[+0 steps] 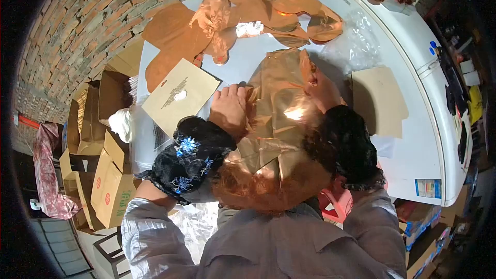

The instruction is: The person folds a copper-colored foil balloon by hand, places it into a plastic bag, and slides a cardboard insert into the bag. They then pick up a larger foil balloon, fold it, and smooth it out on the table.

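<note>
A large shiny copper-coloured foil balloon [281, 124], creased and looking partly filled, lies in front of me from the white surface down toward my lap. The fingers of my left hand [230, 107] are curled at its left edge, gripping the foil. On its upper right, my right hand [321, 91] pinches a gathered edge; some of those fingers are hidden. Left of my left hand lies a cream envelope-like card packet [181, 95] with dark print. Flat copper-coloured foil balloons [178, 39] spread across the far side, with a crumpled white tissue [249, 29] among them.
The white tabletop [237, 54] meets a white fridge-like appliance [413, 77] lying along the right. Clear plastic wrapping [356, 41] and a brown card sheet [378, 101] are there too. Open cardboard boxes [111, 186] stand at left, by a brick wall [98, 15]. A red stool [333, 201] shows below.
</note>
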`<state>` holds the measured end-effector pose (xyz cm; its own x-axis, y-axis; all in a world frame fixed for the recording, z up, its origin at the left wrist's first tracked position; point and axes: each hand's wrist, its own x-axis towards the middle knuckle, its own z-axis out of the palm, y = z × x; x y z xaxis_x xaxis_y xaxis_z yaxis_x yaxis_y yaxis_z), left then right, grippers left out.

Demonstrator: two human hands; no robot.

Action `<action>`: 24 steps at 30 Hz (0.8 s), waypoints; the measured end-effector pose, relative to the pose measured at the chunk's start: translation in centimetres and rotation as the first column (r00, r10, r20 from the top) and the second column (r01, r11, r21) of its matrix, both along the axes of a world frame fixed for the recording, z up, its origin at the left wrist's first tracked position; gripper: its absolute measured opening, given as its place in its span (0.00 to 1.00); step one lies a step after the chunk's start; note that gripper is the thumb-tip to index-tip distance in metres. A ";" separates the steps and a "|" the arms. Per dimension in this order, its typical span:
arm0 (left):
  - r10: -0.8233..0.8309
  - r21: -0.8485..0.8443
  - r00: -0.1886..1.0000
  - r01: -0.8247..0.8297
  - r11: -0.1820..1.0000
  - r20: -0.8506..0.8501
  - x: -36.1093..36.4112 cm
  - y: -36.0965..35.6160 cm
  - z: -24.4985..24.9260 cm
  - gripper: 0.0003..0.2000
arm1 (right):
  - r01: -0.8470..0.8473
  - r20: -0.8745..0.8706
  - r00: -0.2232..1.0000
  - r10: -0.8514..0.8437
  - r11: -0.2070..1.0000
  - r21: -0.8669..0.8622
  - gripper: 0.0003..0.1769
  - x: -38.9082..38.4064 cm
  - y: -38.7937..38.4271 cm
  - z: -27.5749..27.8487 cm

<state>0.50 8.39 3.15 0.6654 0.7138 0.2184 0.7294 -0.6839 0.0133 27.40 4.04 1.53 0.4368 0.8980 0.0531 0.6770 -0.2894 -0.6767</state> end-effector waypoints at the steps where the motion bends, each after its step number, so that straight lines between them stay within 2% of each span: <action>1: -0.008 -0.021 1.000 0.008 1.000 0.002 -0.1 0.1 0.3 0.19 | -0.011 0.030 0.999 0.010 1.000 0.021 0.11 -0.1 -0.1 0.0; 6: -0.025 -0.098 0.999 0.029 0.995 0.041 -0.1 0.8 0.6 0.23 | -0.066 0.091 0.994 0.055 0.990 0.123 0.08 -0.2 -1.2 -0.2; 8: -0.037 0.015 0.995 0.035 0.999 0.092 0.1 0.3 0.8 0.16 | -0.098 0.109 0.991 0.082 0.983 0.156 0.08 -0.1 -1.7 0.3; 9: -0.047 0.072 0.992 0.039 0.997 0.117 0.3 0.1 0.8 0.13 | -0.072 0.015 0.997 0.070 0.982 0.177 0.09 -0.2 -1.8 0.4; 11: -0.029 0.079 0.996 0.023 0.997 0.084 0.3 0.5 0.1 0.13 | -0.016 -0.170 0.984 0.053 0.977 0.214 0.10 -0.3 -1.9 0.6; 14: -0.013 0.083 0.999 0.009 0.997 0.051 0.1 0.7 -0.2 0.13 | -0.010 -0.162 0.985 0.051 0.970 0.243 0.12 0.1 -1.4 -0.1; 17: -0.019 0.095 0.999 0.015 0.995 0.032 0.1 0.9 -0.5 0.13 | -0.038 -0.153 0.986 0.063 0.986 0.162 0.16 1.2 -0.7 -1.2; 20: -0.018 0.093 0.999 0.015 0.996 0.030 0.1 1.0 -0.7 0.13 | 0.022 -0.164 0.986 -0.001 0.992 0.125 0.15 1.2 -0.2 -1.5; 23: -0.025 0.064 0.999 0.022 0.998 0.036 0.2 1.2 -0.8 0.13 | 0.030 -0.084 0.996 -0.020 0.993 0.111 0.15 1.0 -0.1 -0.9; 24: -0.030 0.051 0.999 0.028 0.998 0.038 0.1 1.4 -0.8 0.13 | 0.013 0.010 1.000 -0.014 0.994 0.109 0.14 1.1 0.3 -1.2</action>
<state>0.61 9.75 2.30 0.6760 0.6819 0.2793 0.7089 -0.7053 0.0061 28.47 4.30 0.35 0.4477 0.8808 0.1545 0.6809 -0.2237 -0.6974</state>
